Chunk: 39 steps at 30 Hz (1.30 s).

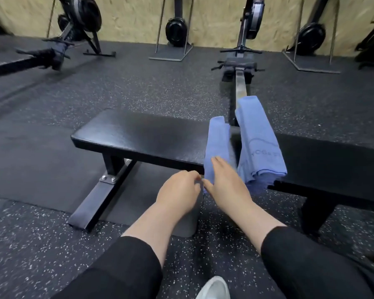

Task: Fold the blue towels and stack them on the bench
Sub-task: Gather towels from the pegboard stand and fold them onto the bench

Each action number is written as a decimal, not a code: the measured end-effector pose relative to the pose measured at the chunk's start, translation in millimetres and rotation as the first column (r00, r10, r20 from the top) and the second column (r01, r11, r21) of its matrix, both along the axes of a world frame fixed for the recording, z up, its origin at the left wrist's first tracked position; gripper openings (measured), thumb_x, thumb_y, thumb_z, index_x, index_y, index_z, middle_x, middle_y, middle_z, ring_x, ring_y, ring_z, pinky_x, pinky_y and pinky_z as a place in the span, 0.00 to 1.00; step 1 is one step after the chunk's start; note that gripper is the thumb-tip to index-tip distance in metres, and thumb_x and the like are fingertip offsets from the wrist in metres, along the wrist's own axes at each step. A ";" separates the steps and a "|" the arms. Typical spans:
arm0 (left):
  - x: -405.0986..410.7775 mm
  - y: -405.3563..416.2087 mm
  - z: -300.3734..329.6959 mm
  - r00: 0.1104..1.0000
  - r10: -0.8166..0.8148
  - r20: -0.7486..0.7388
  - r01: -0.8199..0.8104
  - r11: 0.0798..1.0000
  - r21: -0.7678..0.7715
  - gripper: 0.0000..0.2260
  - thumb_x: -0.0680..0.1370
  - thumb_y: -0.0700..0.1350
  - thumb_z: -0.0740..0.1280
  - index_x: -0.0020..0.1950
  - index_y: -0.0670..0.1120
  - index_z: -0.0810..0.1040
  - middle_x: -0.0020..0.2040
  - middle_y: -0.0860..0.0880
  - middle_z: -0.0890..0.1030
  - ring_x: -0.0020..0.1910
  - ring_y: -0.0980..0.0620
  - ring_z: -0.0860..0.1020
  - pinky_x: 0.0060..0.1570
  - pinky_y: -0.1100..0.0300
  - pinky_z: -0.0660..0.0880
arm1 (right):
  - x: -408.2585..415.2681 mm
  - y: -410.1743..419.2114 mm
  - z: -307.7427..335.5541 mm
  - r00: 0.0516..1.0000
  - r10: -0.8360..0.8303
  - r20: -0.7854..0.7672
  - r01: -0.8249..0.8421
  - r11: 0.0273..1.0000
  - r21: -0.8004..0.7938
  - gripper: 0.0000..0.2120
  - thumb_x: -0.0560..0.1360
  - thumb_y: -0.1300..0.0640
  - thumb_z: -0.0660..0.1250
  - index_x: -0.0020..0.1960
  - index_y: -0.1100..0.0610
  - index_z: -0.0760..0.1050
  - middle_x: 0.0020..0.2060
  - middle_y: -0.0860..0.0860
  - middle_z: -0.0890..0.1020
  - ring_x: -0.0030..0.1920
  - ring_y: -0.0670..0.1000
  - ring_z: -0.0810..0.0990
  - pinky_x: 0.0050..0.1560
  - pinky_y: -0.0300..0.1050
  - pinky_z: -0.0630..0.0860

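Pinching the near towel (217,147) edge, left hand (178,192) steadies it while right hand (227,186) presses flat, five o'clock of bench (138,139).

Both towels, the narrow folded towel (217,145) and the wider towel (259,145) with faint darker lettering, are blue. The bench (143,137) is black. The floor (52,244) is dark grey with white speckles. The wall (214,16) is tan. Sleeves (121,268) are black; the shoe (214,288) is white.
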<state>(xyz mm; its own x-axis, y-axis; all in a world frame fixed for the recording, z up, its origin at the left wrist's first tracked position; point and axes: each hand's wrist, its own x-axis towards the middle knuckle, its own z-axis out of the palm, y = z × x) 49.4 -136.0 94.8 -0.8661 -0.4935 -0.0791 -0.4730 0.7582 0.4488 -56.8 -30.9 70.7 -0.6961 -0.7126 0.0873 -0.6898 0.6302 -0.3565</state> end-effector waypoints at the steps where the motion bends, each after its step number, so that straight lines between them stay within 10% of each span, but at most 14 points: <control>1: -0.2 -3.6 -3.2 1.000 0.010 -0.005 -0.010 1.000 0.009 0.13 0.83 0.46 0.61 0.67 0.50 0.77 0.62 0.49 0.80 0.60 0.47 0.77 0.57 0.53 0.75 | -9.6 -14.0 -7.8 0.998 0.000 -0.056 0.003 0.999 0.050 0.30 0.79 0.46 0.68 0.73 0.61 0.64 0.69 0.55 0.70 0.71 0.57 0.68 0.69 0.51 0.66; 7: -5.1 -10.2 -7.6 0.997 0.058 -0.051 -0.055 0.997 0.053 0.13 0.83 0.47 0.61 0.66 0.51 0.77 0.62 0.51 0.80 0.60 0.50 0.78 0.57 0.53 0.76 | -59.1 -60.6 -49.0 0.988 -0.093 -0.122 0.126 0.948 0.293 0.52 0.75 0.33 0.67 0.82 0.62 0.44 0.82 0.59 0.50 0.82 0.58 0.49 0.80 0.56 0.51; 13: -9.5 -11.6 -3.3 0.990 0.106 -0.096 -0.099 0.993 0.069 0.15 0.83 0.46 0.59 0.69 0.51 0.76 0.65 0.52 0.79 0.63 0.50 0.76 0.59 0.54 0.75 | -60.4 -58.5 -47.6 0.970 -0.068 -0.233 0.134 0.951 0.278 0.27 0.81 0.63 0.59 0.78 0.61 0.57 0.78 0.59 0.63 0.79 0.57 0.60 0.76 0.52 0.61; 16: -7.0 -11.9 0.4 0.985 0.142 -0.097 -0.131 0.985 0.113 0.19 0.82 0.44 0.58 0.72 0.52 0.73 0.67 0.52 0.78 0.65 0.50 0.75 0.60 0.53 0.74 | -48.6 -53.3 -24.8 0.981 -0.086 -0.172 0.123 0.968 0.219 0.14 0.75 0.69 0.60 0.57 0.56 0.70 0.57 0.55 0.77 0.57 0.58 0.75 0.51 0.50 0.72; 19: -4.4 -14.3 4.8 0.983 0.120 -0.136 -0.104 0.987 0.119 0.23 0.80 0.42 0.60 0.75 0.54 0.68 0.68 0.49 0.75 0.65 0.47 0.74 0.61 0.49 0.74 | -31.3 -44.7 5.3 0.993 -0.117 0.005 0.116 0.985 0.124 0.10 0.70 0.68 0.64 0.47 0.56 0.70 0.46 0.54 0.80 0.44 0.59 0.76 0.38 0.49 0.70; 25: -6.8 -4.1 20.0 0.984 -0.095 -0.152 0.081 0.992 -0.097 0.33 0.79 0.56 0.68 0.81 0.55 0.57 0.81 0.50 0.59 0.80 0.48 0.57 0.74 0.45 0.61 | -5.0 30.2 94.4 0.980 0.066 0.188 -0.050 0.995 -0.091 0.18 0.77 0.64 0.60 0.59 0.47 0.79 0.41 0.46 0.82 0.44 0.45 0.79 0.39 0.37 0.71; 30: -8.0 38.3 47.5 0.922 -0.205 -0.328 0.276 0.943 0.185 0.11 0.79 0.54 0.68 0.48 0.46 0.76 0.45 0.49 0.81 0.49 0.47 0.78 0.53 0.47 0.74 | 4.6 135.5 159.1 0.958 0.102 0.268 -0.066 0.988 -0.140 0.24 0.74 0.67 0.62 0.55 0.38 0.77 0.45 0.41 0.84 0.38 0.45 0.77 0.39 0.35 0.71; 34: -14.1 103.2 73.9 0.867 -0.292 -0.403 0.407 0.882 0.236 0.10 0.79 0.52 0.69 0.45 0.46 0.76 0.39 0.50 0.80 0.41 0.51 0.76 0.43 0.56 0.71 | 8.1 213.9 182.4 0.970 0.071 0.233 -0.054 0.996 -0.077 0.23 0.73 0.67 0.61 0.51 0.38 0.75 0.46 0.46 0.84 0.37 0.59 0.75 0.41 0.53 0.74; 36: -21.1 135.9 84.4 0.844 -0.348 -0.408 0.464 0.856 0.230 0.09 0.79 0.51 0.69 0.41 0.50 0.76 0.36 0.56 0.79 0.37 0.56 0.75 0.38 0.60 0.69 | 10.7 252.6 190.7 0.973 0.063 0.223 -0.050 0.997 -0.064 0.22 0.73 0.68 0.62 0.49 0.41 0.78 0.44 0.55 0.83 0.32 0.52 0.72 0.37 0.46 0.71; 39: -34.1 183.1 94.6 0.816 -0.417 -0.400 0.529 0.818 0.228 0.13 0.79 0.49 0.69 0.36 0.54 0.71 0.30 0.63 0.75 0.32 0.63 0.71 0.34 0.67 0.66 | 17.0 305.8 196.8 0.972 0.006 0.237 0.014 0.996 -0.083 0.16 0.75 0.66 0.67 0.48 0.43 0.78 0.31 0.43 0.75 0.29 0.42 0.66 0.33 0.36 0.64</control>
